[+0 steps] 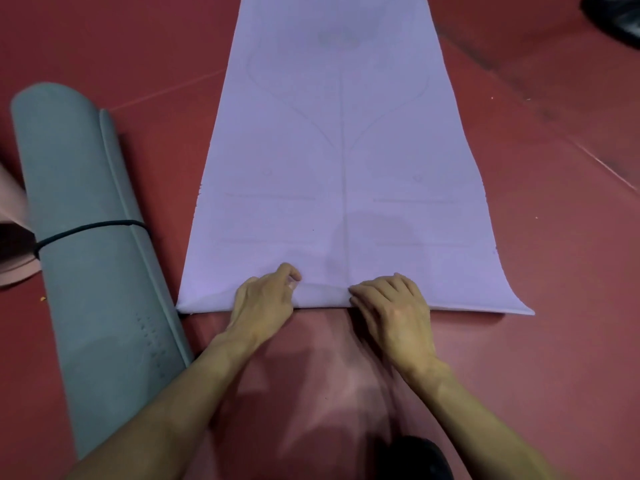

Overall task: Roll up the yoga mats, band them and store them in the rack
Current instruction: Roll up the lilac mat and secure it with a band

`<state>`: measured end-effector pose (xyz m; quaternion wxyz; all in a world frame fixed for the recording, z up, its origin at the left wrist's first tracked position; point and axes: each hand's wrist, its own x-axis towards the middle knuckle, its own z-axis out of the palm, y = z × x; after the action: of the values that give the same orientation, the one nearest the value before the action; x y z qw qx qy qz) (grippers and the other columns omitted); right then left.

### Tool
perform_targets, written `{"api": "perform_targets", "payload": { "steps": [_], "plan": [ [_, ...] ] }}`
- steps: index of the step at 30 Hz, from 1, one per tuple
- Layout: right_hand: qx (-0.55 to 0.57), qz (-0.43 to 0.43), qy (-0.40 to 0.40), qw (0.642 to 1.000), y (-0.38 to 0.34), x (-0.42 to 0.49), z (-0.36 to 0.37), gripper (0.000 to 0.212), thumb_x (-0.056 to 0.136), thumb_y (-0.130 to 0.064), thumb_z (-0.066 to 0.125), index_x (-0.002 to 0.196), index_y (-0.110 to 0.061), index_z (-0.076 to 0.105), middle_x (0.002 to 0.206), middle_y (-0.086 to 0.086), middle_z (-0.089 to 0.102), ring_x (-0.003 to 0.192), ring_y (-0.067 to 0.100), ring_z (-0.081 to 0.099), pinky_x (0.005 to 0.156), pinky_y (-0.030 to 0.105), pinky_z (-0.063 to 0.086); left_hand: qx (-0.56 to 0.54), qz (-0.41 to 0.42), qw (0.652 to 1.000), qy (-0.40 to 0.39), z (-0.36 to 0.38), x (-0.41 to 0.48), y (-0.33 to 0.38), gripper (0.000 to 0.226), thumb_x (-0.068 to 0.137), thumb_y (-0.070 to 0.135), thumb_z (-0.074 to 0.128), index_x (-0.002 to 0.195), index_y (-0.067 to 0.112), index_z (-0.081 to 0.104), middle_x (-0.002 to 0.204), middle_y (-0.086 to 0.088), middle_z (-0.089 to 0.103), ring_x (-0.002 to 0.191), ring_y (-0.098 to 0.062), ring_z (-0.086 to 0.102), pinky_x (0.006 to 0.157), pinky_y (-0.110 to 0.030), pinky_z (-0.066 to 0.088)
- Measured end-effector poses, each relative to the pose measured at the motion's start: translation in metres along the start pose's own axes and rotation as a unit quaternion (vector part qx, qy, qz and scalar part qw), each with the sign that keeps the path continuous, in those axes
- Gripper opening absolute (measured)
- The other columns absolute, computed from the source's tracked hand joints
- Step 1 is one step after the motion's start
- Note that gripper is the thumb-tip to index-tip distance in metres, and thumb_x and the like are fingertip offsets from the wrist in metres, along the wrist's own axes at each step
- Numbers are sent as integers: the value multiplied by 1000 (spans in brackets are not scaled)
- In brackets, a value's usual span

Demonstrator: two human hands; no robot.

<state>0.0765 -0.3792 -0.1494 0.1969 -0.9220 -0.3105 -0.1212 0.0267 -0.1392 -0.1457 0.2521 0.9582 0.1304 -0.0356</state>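
Observation:
A lilac yoga mat (339, 150) lies flat on the red floor and stretches away from me. Its near edge is folded over in a short first turn. My left hand (265, 301) grips that fold left of the mat's centre line, fingers curled over it. My right hand (391, 303) grips the same fold just right of the centre line. To the left lies a rolled grey mat (93, 237), held by a black band (86, 230) around its middle.
A pink rolled mat (14, 244) shows at the left edge, partly behind the grey roll. A dark object (616, 19) sits in the top right corner. Something black (422, 459) is at the bottom edge between my arms.

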Motion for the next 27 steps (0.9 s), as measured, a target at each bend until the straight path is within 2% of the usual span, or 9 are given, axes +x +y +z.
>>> {"api": "perform_targets", "payload": {
  "steps": [3,7,10,13,16,19,22,25,27],
  "plan": [
    [-10,-28,-13,999,13,-5,15,20,103,-24,61,117,-19,75,114,-6,73,106,25,64,115,52,38,-3,90,991,102,11,-8,-9,18,100,19,47,92,18,63,85,5,63,80,-27,58,75,-40,45],
    [23,-80,-37,996,30,0,20,25,107,-26,55,120,-20,75,119,-8,72,117,21,62,120,51,33,-4,193,966,170,26,-7,-30,22,104,20,50,92,11,67,91,0,63,88,-27,56,82,-42,46],
    [30,-97,-51,994,35,10,20,27,108,-29,52,120,-22,75,119,-9,71,118,19,63,121,46,33,33,262,949,170,28,-4,-41,28,106,28,54,111,9,73,110,-6,67,103,-28,60,96,-51,50],
    [17,-97,-49,994,36,19,22,29,108,-31,50,119,-23,75,122,-9,71,118,21,62,119,47,34,157,341,913,159,33,-4,-45,42,106,44,55,138,20,67,144,-5,62,129,-27,58,112,-55,42],
    [5,-99,-54,994,40,25,26,29,107,-33,50,117,-24,76,124,-7,71,119,23,63,118,48,35,222,377,886,151,41,1,-48,44,108,34,55,149,19,56,158,-2,50,142,-27,52,118,-59,37],
    [-34,-94,-40,994,40,39,28,25,106,-31,54,111,-24,77,121,-4,73,118,29,64,119,56,32,219,351,898,151,43,10,-42,48,102,16,52,151,16,54,157,-3,51,146,-30,48,120,-64,30],
    [-90,-53,9,994,22,54,20,18,104,-29,60,108,-20,76,125,1,72,125,36,61,120,65,24,216,256,928,164,42,15,-29,53,97,10,48,148,19,57,152,-2,57,146,-32,47,122,-66,20],
    [-107,15,-1,994,7,41,18,33,104,-39,57,126,-18,70,141,8,63,140,36,49,123,67,12,199,154,952,175,44,21,-17,62,87,4,47,145,21,60,149,-2,59,146,-33,46,123,-66,14],
    [-122,42,-43,991,9,28,24,43,104,-47,52,135,-18,65,140,7,62,140,35,48,122,68,13,168,141,958,184,48,22,-13,68,83,1,36,142,19,64,147,-2,62,143,-31,50,123,-64,15]
  ]
}}
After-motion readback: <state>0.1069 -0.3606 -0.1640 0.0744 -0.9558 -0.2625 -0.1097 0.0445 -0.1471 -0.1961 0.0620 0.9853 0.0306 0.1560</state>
